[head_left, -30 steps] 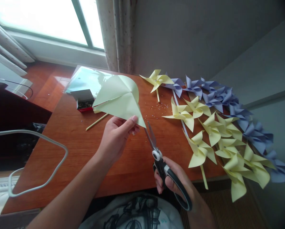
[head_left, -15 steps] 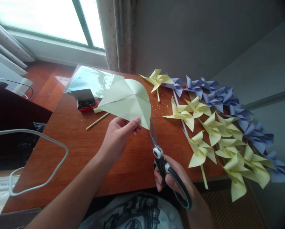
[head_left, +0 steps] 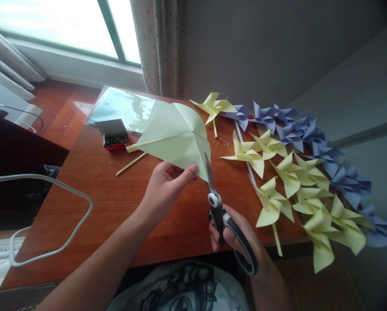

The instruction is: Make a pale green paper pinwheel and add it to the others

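Left hand has a pinch grip on the yellow paper just above it; right hand is closed around the scissors, blades at the paper's corner. I'd cut slowly along the crease, stopping short of the center.

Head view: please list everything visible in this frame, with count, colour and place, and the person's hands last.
paper sheet: one, pale yellow, creased, held above the table
scissors: one pair, black and white handles, blades at the sheet's lower corner
table: one, reddish wood, centre
yellow pinwheels: about ten, pale yellow, right side of table
purple pinwheels: a row, exact count unclear, right along the wall
small box: one, grey and red, open, far left of table
stick: one, pale yellow, on table near the box
plastic sleeve: one, clear, far edge
white cable: one, left
left hand: pinches the sheet
right hand: grips the scissors
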`<act>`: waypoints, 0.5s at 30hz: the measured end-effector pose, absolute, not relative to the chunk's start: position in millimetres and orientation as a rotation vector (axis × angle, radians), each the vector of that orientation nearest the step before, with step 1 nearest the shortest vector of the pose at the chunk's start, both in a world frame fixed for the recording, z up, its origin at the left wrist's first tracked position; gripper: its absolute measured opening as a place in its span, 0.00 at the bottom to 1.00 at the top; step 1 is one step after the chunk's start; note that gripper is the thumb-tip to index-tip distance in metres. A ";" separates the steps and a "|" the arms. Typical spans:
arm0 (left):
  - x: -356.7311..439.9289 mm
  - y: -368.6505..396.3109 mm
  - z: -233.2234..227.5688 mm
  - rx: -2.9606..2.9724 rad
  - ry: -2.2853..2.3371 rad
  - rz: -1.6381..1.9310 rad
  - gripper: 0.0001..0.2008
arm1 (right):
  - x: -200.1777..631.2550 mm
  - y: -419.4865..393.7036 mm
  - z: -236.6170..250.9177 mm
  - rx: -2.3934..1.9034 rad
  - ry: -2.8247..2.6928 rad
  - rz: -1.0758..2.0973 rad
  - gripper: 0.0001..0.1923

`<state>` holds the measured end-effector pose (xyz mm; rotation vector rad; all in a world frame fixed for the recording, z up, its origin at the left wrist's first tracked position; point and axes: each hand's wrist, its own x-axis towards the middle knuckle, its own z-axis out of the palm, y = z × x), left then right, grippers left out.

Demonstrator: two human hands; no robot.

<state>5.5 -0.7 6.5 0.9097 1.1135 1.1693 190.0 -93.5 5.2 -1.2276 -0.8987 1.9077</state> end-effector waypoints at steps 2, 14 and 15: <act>5.3 -0.6 6.9 0.931 1.113 1.171 0.12 | 189.8 -93.5 4.7 -1.233 -0.893 1.904 0.26; 3.1 -0.7 6.3 0.920 1.059 1.134 0.12 | 188.5 -93.9 5.2 -1.201 -0.876 1.905 0.26; 3.0 -0.6 6.0 0.911 1.053 1.132 0.12 | 188.3 -93.9 5.3 -1.198 -0.877 1.906 0.26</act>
